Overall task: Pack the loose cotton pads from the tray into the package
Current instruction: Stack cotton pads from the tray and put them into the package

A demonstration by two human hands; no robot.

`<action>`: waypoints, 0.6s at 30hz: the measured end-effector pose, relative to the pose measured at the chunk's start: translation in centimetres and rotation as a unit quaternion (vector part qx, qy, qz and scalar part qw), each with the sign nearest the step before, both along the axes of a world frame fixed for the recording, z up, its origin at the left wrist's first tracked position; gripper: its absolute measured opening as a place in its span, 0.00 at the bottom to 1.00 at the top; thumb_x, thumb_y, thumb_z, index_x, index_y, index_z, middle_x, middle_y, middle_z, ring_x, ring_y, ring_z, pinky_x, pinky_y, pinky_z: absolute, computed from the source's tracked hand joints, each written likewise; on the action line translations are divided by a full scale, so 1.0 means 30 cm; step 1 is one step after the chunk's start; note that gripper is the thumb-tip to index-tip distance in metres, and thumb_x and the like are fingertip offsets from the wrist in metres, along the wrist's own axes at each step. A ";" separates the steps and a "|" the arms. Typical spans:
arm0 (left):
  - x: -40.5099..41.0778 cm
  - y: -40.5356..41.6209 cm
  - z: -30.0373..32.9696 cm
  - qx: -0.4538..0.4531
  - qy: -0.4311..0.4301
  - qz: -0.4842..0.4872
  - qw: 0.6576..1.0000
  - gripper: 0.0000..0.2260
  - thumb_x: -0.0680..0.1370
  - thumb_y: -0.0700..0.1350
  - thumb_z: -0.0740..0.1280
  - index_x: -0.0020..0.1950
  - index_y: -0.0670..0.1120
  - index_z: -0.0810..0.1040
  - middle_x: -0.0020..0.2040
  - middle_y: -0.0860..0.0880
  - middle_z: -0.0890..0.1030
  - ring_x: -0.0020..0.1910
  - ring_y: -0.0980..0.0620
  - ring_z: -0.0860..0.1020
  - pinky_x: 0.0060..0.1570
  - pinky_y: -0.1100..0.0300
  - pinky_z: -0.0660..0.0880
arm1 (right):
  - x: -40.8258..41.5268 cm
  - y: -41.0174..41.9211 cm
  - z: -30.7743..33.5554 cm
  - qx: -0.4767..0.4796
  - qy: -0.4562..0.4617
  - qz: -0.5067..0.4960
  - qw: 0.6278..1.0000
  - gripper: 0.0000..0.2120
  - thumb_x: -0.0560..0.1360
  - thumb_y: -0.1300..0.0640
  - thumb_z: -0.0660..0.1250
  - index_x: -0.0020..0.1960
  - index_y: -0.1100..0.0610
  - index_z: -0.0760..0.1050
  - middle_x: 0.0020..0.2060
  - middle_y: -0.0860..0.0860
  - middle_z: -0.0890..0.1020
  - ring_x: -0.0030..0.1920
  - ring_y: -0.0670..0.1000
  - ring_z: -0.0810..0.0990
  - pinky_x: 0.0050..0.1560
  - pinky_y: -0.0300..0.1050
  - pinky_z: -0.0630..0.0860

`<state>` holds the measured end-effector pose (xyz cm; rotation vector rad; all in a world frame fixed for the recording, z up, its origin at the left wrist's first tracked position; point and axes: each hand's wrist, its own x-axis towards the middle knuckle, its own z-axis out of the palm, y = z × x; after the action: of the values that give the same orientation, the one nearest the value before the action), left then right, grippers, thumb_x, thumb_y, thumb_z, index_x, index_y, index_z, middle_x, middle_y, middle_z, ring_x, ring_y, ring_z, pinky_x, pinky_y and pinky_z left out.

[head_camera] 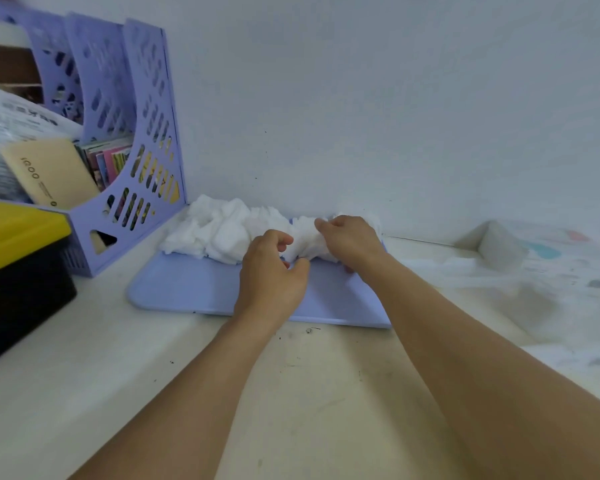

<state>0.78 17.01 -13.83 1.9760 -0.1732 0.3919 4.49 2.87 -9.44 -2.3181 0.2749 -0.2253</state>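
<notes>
Cotton pads (222,226) lie in a loose white heap along the far edge of the lilac tray (187,289), against the wall (361,98). Tray sits flat on the worktop (153,393). Left hand (271,271) at the heap's near side, fingers curled, thumb and fingertips pinching pads. Right hand (350,240) on the heap's right end, fingers curled into the pads, gripping a bunch. 2 hands close together, nearly touching. Clear package (482,268) lies on the worktop right of the tray, blurred. Lilac file rack (139,168) stands left of the tray; yellow-lidded black box (18,265) at far left.
</notes>
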 end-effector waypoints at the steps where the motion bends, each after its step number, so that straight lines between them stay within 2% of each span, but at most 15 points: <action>1: 0.001 -0.004 0.000 0.002 -0.001 -0.001 1.000 0.13 0.77 0.43 0.69 0.60 0.49 0.75 0.59 0.52 0.76 0.47 0.54 0.79 0.52 0.56 0.76 | 0.007 -0.001 0.000 -0.006 0.001 -0.006 1.000 0.17 0.81 0.45 0.61 0.49 0.59 0.78 0.42 0.54 0.79 0.44 0.57 0.77 0.46 0.49 0.76; 4: 0.001 -0.008 -0.001 0.011 -0.003 -0.006 1.000 0.13 0.77 0.43 0.69 0.61 0.49 0.75 0.59 0.52 0.75 0.47 0.55 0.78 0.50 0.58 0.75 | 0.018 0.008 0.002 0.018 0.029 -0.016 0.999 0.17 0.78 0.44 0.65 0.48 0.58 0.77 0.38 0.52 0.78 0.40 0.56 0.78 0.38 0.45 0.75; 6: -0.002 -0.005 -0.006 0.010 -0.003 -0.008 1.000 0.12 0.78 0.44 0.69 0.60 0.49 0.74 0.58 0.52 0.75 0.47 0.54 0.79 0.51 0.56 0.77 | 0.020 0.017 0.006 0.060 0.053 -0.029 0.996 0.17 0.74 0.44 0.70 0.50 0.58 0.77 0.37 0.52 0.78 0.40 0.56 0.80 0.36 0.44 0.75; 9: -0.005 -0.003 -0.007 0.009 -0.003 -0.007 1.000 0.12 0.78 0.44 0.70 0.61 0.49 0.74 0.59 0.52 0.75 0.47 0.54 0.79 0.52 0.53 0.78 | 0.023 0.030 0.010 0.114 0.087 -0.047 0.989 0.19 0.70 0.50 0.75 0.54 0.59 0.77 0.44 0.56 0.82 0.46 0.58 0.83 0.46 0.51 0.83; 11: -0.004 -0.001 -0.004 0.009 -0.002 -0.006 1.000 0.13 0.77 0.44 0.70 0.61 0.49 0.75 0.58 0.52 0.75 0.46 0.55 0.79 0.52 0.53 0.78 | 0.021 0.039 0.015 0.162 0.111 -0.045 0.979 0.21 0.70 0.54 0.77 0.58 0.59 0.76 0.50 0.58 0.83 0.49 0.59 0.84 0.53 0.56 0.83; 13: -0.003 0.001 -0.002 0.006 0.001 -0.002 1.000 0.14 0.77 0.43 0.70 0.61 0.48 0.75 0.58 0.51 0.75 0.46 0.54 0.79 0.53 0.51 0.79 | 0.014 0.046 0.024 0.179 0.126 -0.040 0.975 0.21 0.71 0.56 0.77 0.60 0.60 0.75 0.53 0.60 0.83 0.51 0.61 0.84 0.53 0.58 0.83; 18: -0.012 0.005 0.000 0.055 -0.003 0.004 0.998 0.17 0.76 0.43 0.70 0.64 0.46 0.73 0.58 0.52 0.71 0.52 0.49 0.76 0.55 0.52 0.76 | -0.007 0.051 0.054 0.111 0.152 -0.021 0.982 0.17 0.73 0.60 0.76 0.58 0.63 0.75 0.53 0.62 0.82 0.51 0.63 0.84 0.53 0.59 0.83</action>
<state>0.42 17.16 -13.82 2.0840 -0.1945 0.4001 4.27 4.41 -7.83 -2.1209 0.4778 0.1356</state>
